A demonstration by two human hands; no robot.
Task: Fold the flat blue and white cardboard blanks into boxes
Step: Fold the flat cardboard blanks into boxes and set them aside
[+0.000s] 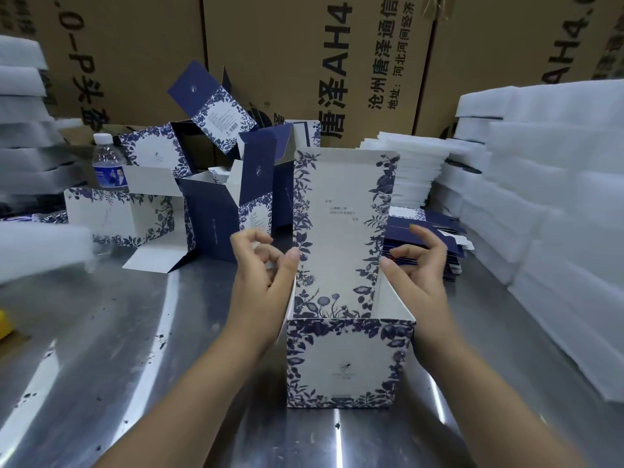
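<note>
Left hand [261, 265] and right hand [417, 261] loose-fingered, thumbs touching box [347, 359] sides, not clamped. Tall lid flap unsupported; careless push likely creases it.

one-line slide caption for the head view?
Both hands, left hand and right hand, flank a half-formed blue-and-white box on a steel table.
</note>
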